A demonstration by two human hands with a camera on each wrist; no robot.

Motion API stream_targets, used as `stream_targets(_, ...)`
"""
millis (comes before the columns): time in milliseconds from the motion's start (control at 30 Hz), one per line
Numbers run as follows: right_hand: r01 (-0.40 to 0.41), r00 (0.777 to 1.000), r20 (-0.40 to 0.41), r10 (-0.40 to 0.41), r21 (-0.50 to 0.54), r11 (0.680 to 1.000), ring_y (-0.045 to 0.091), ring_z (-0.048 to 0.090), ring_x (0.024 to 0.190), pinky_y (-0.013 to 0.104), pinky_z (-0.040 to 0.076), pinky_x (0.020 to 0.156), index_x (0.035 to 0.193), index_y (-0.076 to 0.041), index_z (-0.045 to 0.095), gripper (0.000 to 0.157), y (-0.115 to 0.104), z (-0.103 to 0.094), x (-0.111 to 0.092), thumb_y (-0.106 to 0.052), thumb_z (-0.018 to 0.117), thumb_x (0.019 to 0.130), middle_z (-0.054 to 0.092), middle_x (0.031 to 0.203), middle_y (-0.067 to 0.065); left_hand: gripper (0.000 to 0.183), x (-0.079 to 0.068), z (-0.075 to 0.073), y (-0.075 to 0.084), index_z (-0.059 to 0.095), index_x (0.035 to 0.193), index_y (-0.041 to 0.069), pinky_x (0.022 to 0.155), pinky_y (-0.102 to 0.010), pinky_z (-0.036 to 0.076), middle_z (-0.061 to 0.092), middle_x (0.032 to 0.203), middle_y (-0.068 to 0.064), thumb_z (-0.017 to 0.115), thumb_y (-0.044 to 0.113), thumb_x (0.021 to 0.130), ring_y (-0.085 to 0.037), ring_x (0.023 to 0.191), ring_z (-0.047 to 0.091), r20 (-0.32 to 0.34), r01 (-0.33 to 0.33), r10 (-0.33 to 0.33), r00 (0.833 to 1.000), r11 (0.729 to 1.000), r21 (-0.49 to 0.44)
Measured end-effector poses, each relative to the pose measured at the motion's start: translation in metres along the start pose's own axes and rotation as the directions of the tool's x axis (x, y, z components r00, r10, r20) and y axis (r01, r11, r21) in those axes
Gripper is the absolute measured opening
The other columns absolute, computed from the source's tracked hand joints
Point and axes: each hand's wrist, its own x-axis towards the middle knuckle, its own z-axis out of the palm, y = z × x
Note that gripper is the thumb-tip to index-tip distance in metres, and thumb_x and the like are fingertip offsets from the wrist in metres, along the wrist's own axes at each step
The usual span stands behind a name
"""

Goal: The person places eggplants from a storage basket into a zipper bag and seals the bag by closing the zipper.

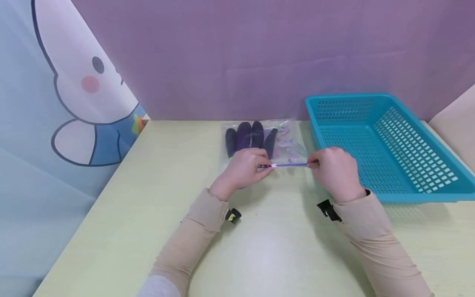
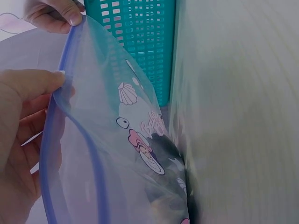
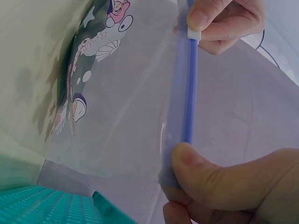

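Note:
A clear zip bag (image 1: 290,142) printed with sea pictures lies on the table, its near edge lifted. Several dark purple eggplants (image 1: 243,135) show through the plastic in its left half. My left hand (image 1: 246,166) pinches the white slider (image 3: 194,34) on the blue zip strip. In the left wrist view the strip's two blue edges (image 2: 100,186) stand apart on one side of the slider; between the slider and my right hand they run together. My right hand (image 1: 335,171) grips the right end of the strip between thumb (image 3: 210,177) and fingers.
To the right stands a turquoise plastic basket (image 1: 386,197) with holed walls, close beside my right hand. The pale table (image 1: 148,185) ends at a purple cloth backdrop (image 1: 222,62). A blue cartoon cloth (image 1: 29,185) hangs on the left.

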Motion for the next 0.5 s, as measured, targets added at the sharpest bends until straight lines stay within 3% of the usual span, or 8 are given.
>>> stream_targets(300,0.000,1.000,-0.006,0.000,-0.001,1.000,0.034,0.063,0.071,0.046,0.049,0.053,0.081,0.001,0.075,0.006,-0.0006,-0.0015,0.0012,0.002,0.069,0.078,0.071,0.080,0.018,0.013,-0.0002,-0.0005,-0.0031,0.077,0.088,0.014,0.060,-0.024,0.046,0.064,0.077,0.007,0.069,0.024,0.086,-0.006,0.063,0.056,0.001,-0.001,0.001,1.000,1.000,0.007)
stream_targets(500,-0.001,1.000,0.000,0.001,0.001,1.000,0.034,0.063,0.071,0.046,0.050,0.054,0.081,0.002,0.074,0.006,-0.0009,-0.0009,0.0005,0.002,0.069,0.078,0.071,0.080,0.019,0.012,-0.0019,-0.0007,-0.0038,0.077,0.087,0.015,0.064,-0.025,0.048,0.065,0.078,0.007,0.070,0.023,0.085,-0.006,0.066,0.058,0.003,-0.018,0.018,1.000,1.000,0.011)
